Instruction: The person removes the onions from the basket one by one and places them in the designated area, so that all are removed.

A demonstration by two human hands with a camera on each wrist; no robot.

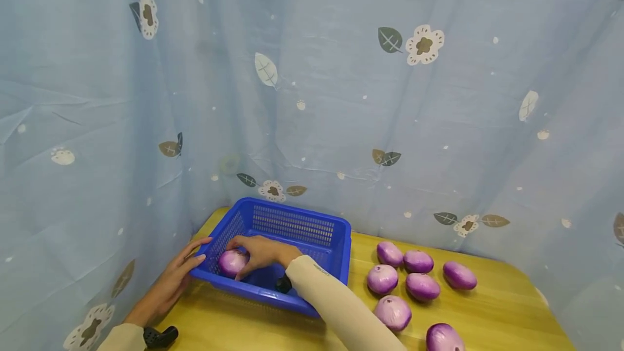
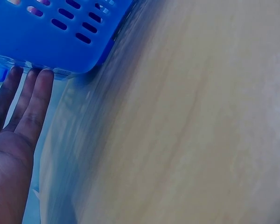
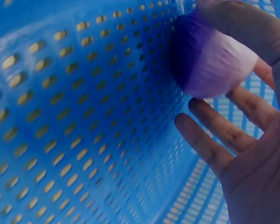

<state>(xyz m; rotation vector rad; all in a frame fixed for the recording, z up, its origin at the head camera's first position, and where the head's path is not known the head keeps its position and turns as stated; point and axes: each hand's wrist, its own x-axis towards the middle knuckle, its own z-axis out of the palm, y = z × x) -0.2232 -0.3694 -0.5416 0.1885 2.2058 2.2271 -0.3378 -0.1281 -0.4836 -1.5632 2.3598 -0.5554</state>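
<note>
In the head view a blue plastic basket (image 1: 341, 264) with slotted walls stands on the table. A purple onion (image 1: 232, 262) is in its near left corner, and my right hand (image 1: 263, 253) reaches over the near side and holds it. The right wrist view shows the onion (image 3: 214, 60) between thumb and fingers, close to the perforated wall, with two lower fingers (image 3: 219, 135) extended beneath it. My left hand (image 1: 177, 270) rests against the basket's left edge. In the left wrist view its straight fingers (image 2: 37, 100) touch the basket's outer side.
To the right of the basket, several purple onions (image 1: 423, 287) lie spread on the yellow wood-grain table (image 1: 512, 307). One onion (image 1: 444, 337) is cut off by the bottom of the frame. A blue patterned curtain (image 1: 322, 96) hangs behind the table and along its left.
</note>
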